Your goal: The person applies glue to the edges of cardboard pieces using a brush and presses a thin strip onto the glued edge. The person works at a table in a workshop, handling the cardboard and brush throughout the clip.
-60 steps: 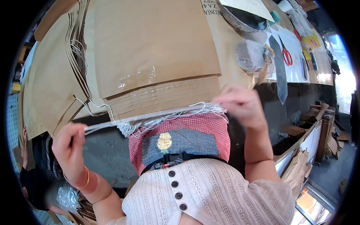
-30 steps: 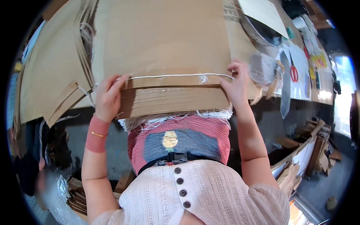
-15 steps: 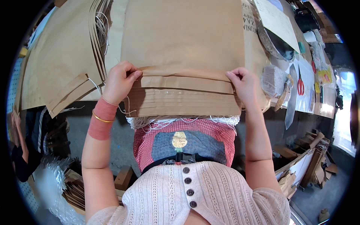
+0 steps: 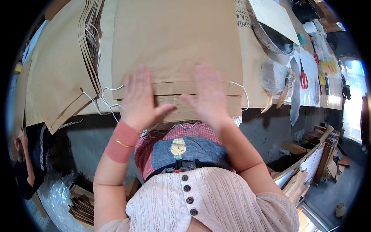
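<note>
A large brown kraft paper bag (image 4: 174, 42) lies in front of me on the bench. Along its near end runs a folded paper band (image 4: 176, 88), with a white cord (image 4: 244, 94) looping out at each side. Flat on this band's left half rests my left hand (image 4: 139, 98), fingers stretched forward and thumb out. My right hand (image 4: 208, 94), smeared a little by motion, lies likewise over the right half. Neither hand grips anything. Below the band, the stepped edges of more brown paper (image 4: 185, 112) partly show under my palms.
Left is a fanned stack of brown paper bags (image 4: 58, 65) with white cords. At right stand a roll of clear tape or film (image 4: 272, 77), a brush (image 4: 286, 87), a long blade (image 4: 295, 92), red-handled scissors (image 4: 304, 79) and a dark bowl (image 4: 272, 38). Another person's arm (image 4: 25, 154) shows far left.
Both hands have let go of the pinched paper edge and moved inward, now flat on the band. The fold now lies down, and cord loops show at both sides.
</note>
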Demonstrator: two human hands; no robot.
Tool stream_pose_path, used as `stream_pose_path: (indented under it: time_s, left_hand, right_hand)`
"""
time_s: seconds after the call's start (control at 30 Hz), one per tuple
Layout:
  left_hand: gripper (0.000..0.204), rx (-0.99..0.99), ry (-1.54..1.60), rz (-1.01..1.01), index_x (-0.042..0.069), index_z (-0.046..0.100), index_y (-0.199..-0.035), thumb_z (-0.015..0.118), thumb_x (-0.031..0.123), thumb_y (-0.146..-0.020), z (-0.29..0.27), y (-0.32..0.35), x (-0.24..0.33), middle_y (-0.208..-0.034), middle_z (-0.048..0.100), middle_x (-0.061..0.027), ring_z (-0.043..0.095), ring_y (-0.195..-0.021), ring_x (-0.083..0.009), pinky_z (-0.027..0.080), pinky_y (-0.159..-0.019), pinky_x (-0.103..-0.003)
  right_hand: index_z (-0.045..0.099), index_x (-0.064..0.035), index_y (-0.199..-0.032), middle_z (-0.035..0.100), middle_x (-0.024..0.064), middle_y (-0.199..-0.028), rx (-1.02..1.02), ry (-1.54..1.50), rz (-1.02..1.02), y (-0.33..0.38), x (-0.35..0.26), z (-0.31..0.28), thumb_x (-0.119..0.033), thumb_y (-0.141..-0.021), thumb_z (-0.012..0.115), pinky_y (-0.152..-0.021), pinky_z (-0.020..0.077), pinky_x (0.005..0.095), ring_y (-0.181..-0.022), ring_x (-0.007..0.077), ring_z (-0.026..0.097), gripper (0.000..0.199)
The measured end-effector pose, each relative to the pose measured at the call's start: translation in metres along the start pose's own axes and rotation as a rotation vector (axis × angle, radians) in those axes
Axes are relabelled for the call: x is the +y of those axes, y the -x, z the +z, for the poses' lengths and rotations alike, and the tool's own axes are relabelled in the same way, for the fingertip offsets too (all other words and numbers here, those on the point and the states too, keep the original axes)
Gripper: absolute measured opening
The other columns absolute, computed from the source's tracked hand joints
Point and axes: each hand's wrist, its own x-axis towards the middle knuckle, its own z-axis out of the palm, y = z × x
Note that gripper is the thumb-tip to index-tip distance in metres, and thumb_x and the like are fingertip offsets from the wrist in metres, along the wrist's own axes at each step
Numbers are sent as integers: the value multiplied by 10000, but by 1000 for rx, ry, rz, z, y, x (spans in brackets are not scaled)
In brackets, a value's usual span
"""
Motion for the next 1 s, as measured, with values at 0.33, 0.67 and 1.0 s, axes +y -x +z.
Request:
stream_pose_path:
  time_s: [0.33,0.67,1.0]
  left_hand:
    - [766,175,75,-90,-103,184,-1398,528,372,-906,17,18,-54,-1469,165,-296,153,-1374,-424,178,-1118,-447]
    - [575,334,1008,-692,-79,497,-1159,731,294,-788,-23,19,-66,-750,577,-82,564,-730,-186,472,-669,-341]
    - [236,918,425,-557,8,548,-725,535,143,-918,-38,116,-137,-614,509,-104,493,-543,-210,404,-522,-335]
  right_hand:
    - [472,67,-1238,463,241,-1307,245,70,425,20,79,-13,-245,-828,629,-1008,364,440,-1231,382,422,539]
    - [436,9,-1318,598,99,-1154,185,-1552,642,28,79,-87,62,-819,433,-390,327,158,-732,34,568,503]
    - [446,51,-1286,556,252,-1216,44,-752,76,-45,-8,-5,-40,-910,458,-976,403,358,-1169,330,529,387]
